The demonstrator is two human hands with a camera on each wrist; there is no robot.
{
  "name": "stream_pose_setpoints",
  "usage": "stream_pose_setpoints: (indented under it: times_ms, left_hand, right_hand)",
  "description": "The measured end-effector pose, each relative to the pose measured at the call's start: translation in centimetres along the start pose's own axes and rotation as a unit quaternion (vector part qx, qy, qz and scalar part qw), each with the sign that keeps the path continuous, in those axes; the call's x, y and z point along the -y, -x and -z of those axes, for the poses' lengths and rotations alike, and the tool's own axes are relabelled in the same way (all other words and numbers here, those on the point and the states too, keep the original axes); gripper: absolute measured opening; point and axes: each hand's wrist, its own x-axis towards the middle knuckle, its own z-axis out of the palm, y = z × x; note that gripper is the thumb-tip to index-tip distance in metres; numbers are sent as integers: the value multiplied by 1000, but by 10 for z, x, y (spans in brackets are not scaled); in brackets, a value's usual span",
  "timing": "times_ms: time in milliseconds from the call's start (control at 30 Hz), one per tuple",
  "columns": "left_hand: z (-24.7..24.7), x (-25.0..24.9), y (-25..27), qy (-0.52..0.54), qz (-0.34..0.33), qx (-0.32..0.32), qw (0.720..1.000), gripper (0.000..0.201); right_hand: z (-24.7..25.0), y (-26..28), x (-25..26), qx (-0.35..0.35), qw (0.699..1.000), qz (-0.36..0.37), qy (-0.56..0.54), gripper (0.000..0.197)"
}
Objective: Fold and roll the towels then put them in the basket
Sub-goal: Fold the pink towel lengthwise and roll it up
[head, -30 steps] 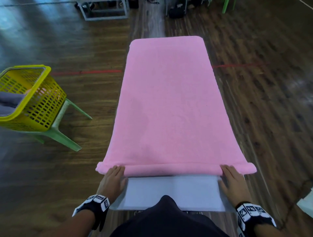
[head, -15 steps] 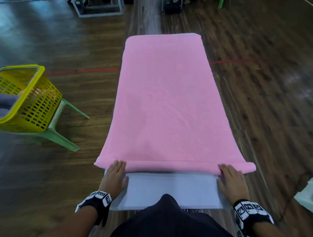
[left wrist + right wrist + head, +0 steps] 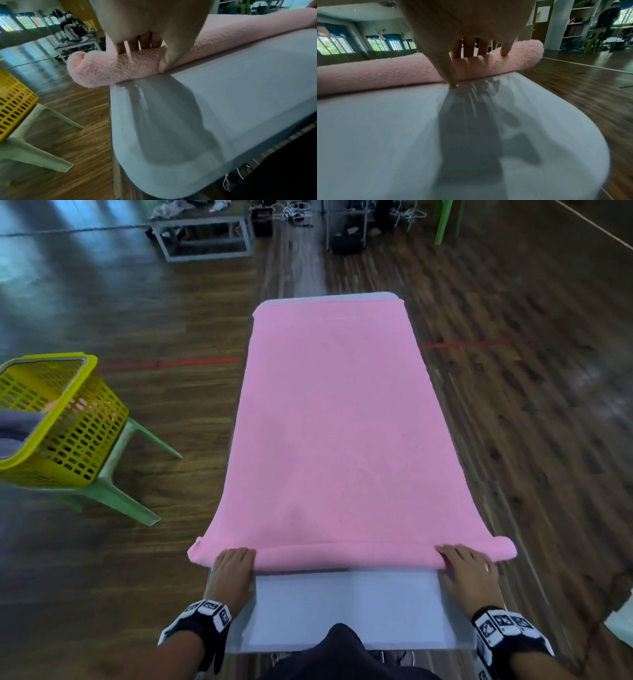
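Note:
A pink towel (image 3: 335,422) lies flat along the white table (image 3: 346,604), and its near end is rolled into a thin roll (image 3: 346,556). My left hand (image 3: 233,570) rests on the roll's left end, fingers laid straight over the top (image 3: 135,44) and thumb (image 3: 169,59) against its near side. My right hand (image 3: 469,573) rests the same way on the right end, fingers (image 3: 469,48) on top of the roll (image 3: 385,73). Both roll ends overhang the table's sides. The yellow basket (image 3: 68,419) stands off to the left.
The basket sits on a green plastic stool (image 3: 113,487) and holds a grey towel (image 3: 17,426). Wooden floor surrounds the table. A grey metal frame (image 3: 205,237) and clutter stand far behind. A strip of bare tabletop lies between the roll and my body.
Both hands have pushed the roll a little farther up the table, so more bare tabletop shows in front of me. The head view has tilted up.

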Motion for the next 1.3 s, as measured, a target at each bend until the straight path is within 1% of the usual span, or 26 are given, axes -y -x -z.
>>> stream_pose_setpoints:
  times_ms: [67, 100, 167, 200, 267, 300, 367, 400, 433, 500, 533, 567, 667, 700, 800, 867, 900, 967, 1000, 1033, 1100, 1133, 1167, 1200, 1267, 1300]
  left_hand:
    - [6, 1, -2, -14, 6, -12, 1000, 15]
    - [9, 2, -4, -16, 9, -29, 999, 10]
    - [9, 2, -8, -14, 22, -53, 998, 37]
    - [8, 2, -8, -10, 36, -64, 997, 43]
    - [2, 2, -2, -13, 36, -68, 997, 42]
    - [-3, 3, 3, -19, 21, -65, 997, 43]
    - [-7, 4, 14, -13, 4, -28, 1000, 58]
    - [-6, 4, 15, -5, 5, -21, 1000, 59]
    - [-3, 4, 14, -6, 1, -18, 1000, 53]
    - [8, 5, 3, -20, -4, -16, 1000, 28]
    - [12, 6, -4, -33, -2, -23, 999, 14]
    - [14, 9, -12, -42, 2, -38, 998, 10]
    - [13, 14, -28, -35, 31, -36, 998, 34]
    - [10, 14, -26, -35, 25, -39, 998, 38]
    - [1, 9, -7, -36, -15, -54, 998, 37]
    - [-4, 8, 9, -20, -21, -39, 999, 48]
    - [-6, 9, 12, -11, -22, -30, 999, 48]
    - [-3, 12, 10, -16, -21, -28, 999, 28]
    - [1, 13, 6, -23, -15, -38, 999, 18]
    - [4, 14, 0, -24, -6, -50, 998, 18]
    - [7, 15, -10, -17, 21, -63, 998, 35]
    - [5, 15, -11, -23, 27, -70, 997, 40]
    - [3, 14, -10, -30, 23, -76, 996, 40]
    - [0, 11, -5, -38, 10, -78, 996, 42]
    - [-4, 7, 9, -37, -21, -55, 998, 50]
    - [-3, 5, 15, -27, -25, -43, 998, 55]
  right_hand:
    - [12, -12, 3, 2, 1000, -6, 16, 32]
    - [18, -21, 5, -8, 1000, -3, 17, 28]
    - [26, -36, 8, -27, 1000, 2, 15, 29]
    - [25, -39, 7, -39, 999, 2, 7, 31]
    - [20, -34, 5, -30, 1000, 6, 0, 37]
    - [15, -27, 3, -22, 1000, 17, 11, 41]
    - [4, -13, -3, -14, 999, 32, 15, 53]
    - [2, -8, -4, -3, 1000, 24, 14, 56]
    - [2, -7, -3, 8, 1000, 10, 24, 52]
    - [15, -18, 3, 14, 999, -16, 33, 33]
    - [21, -27, 6, 12, 999, -18, 37, 28]
    - [26, -36, 9, 12, 999, -17, 48, 28]
    - [31, -48, 14, -42, 999, -24, 0, 32]
    - [30, -44, 14, -51, 998, -21, -15, 33]
    - [15, -22, 3, -23, 999, 28, 3, 45]
    - [6, -10, -6, 4, 1000, 27, 1, 48]
    - [6, -10, -7, 12, 1000, 19, 13, 43]
    - [16, -17, -2, 17, 999, 12, 35, 32]
    - [21, -25, 1, 18, 999, 14, 49, 31]
    - [27, -32, 4, 14, 998, 12, 60, 32]
    - [33, -42, 9, -18, 999, -3, 31, 35]
    - [32, -43, 9, -37, 999, -6, 8, 37]
    - [30, -41, 9, -38, 999, 6, 0, 38]
    - [26, -35, 8, -23, 999, 22, 8, 41]
    - [14, -19, 3, 10, 999, 35, 19, 52]
    - [8, -11, -1, 17, 999, 36, 11, 54]
